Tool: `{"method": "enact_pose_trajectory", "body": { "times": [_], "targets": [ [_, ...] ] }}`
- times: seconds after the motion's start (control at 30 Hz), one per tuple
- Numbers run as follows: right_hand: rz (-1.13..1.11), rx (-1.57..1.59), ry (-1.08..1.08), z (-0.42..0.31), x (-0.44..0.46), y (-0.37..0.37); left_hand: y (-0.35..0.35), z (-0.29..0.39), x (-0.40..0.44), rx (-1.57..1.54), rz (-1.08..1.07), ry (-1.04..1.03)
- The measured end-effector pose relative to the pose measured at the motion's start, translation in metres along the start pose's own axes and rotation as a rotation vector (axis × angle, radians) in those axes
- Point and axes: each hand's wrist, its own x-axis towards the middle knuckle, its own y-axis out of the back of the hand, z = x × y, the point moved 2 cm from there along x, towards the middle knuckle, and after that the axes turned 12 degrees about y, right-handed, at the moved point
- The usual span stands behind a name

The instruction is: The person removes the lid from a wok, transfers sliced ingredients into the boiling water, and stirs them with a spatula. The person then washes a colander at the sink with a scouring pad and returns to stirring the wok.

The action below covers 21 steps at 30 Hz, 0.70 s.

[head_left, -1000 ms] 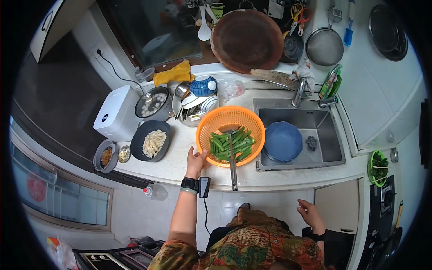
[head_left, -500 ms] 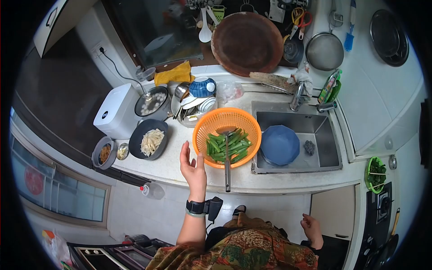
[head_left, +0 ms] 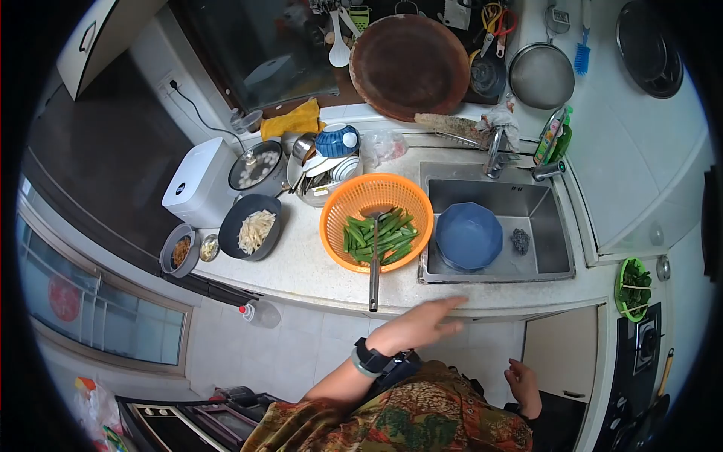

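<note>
Orange plastic leads the scene from your head camera: the colander sits on the pale counter, just left of the sink, and you've got cut green vegetables heaped inside it. Across them lies a metal spatula, its head up among the greens and its dark handle running over the near rim, the tip hanging out toward the counter's front edge. And look at your left hand: it's out in front of that edge, near the handle's end but apart from it, fingers stretched toward your right, nothing in them. Your right hand hangs low by the cabinet door, fingers loosely bent, no object visible in their grasp, well away from the colander. Over in the sink you have a blue basin with a scouring pad beside it, and off to the colander's left stands a dark bowl holding pale strips.
</note>
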Motion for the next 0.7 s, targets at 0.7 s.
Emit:
{"method": "enact_pose_trajectory", "body": {
  "times": [0.7],
  "targets": [
    [0.043,-0.001,-0.022,0.009,-0.002,0.008,-0.011,-0.002,0.026,-0.179,0.428,-0.255]
  ]
}}
